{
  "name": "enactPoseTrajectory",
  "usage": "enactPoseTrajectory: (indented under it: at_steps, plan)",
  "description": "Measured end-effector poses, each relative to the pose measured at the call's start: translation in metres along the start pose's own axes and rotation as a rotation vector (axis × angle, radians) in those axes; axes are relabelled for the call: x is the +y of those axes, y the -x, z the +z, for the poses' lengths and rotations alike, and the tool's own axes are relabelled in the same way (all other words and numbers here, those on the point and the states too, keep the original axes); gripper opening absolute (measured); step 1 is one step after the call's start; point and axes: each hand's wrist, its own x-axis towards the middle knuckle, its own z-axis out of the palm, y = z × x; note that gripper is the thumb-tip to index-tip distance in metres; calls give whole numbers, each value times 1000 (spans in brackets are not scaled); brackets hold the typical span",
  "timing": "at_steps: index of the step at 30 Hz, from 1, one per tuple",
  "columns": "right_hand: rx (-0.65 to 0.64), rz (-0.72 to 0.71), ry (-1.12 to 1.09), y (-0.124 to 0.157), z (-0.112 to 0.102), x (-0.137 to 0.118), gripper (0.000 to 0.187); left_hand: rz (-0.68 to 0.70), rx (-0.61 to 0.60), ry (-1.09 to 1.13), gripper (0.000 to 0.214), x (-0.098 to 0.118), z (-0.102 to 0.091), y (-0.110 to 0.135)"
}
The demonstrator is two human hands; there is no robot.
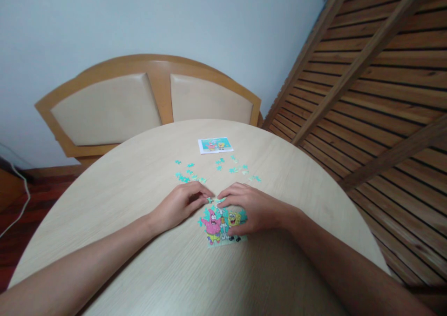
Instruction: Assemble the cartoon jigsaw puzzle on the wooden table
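A partly joined jigsaw puzzle (213,230) lies flat on the table, showing a pink starfish, a pale tall figure and a yellow square figure. My left hand (185,199) is at the puzzle's upper left, thumb and fingers pinched on a small teal puzzle piece (209,200). My right hand (253,209) rests over the right side of the puzzle with its fingers spread, hiding part of the yellow figure and the right edge. Beyond my hands, loose teal puzzle pieces (182,177) are scattered, with more pieces (220,162) towards the middle and right.
A printed picture card (215,145) with the same figures lies farther back on the round wooden table (139,158). Behind the table stands a padded bench back (104,106) against the wall. A slatted wooden panel (377,83) rises at the right, and a white cable (26,190) hangs at the left.
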Motion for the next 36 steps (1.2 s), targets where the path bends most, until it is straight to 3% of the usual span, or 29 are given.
enactPoseTrajectory:
  at_steps: [5, 13, 32, 36]
  plan:
    - [10, -10, -2, -1, 2, 0, 55, -88, 51, 90, 14, 0, 7, 2]
    - [11, -8, 3, -1, 2, -1, 58, -111, 62, 134, 14, -1, 11, 3]
    - [6, 1, 11, -2, 3, -2, 54, -82, 29, -6, 14, 4, 13, 0]
    - [14, 15, -30, -3, 1, -4, 60, -65, 15, -61, 15, 4, 12, 0]
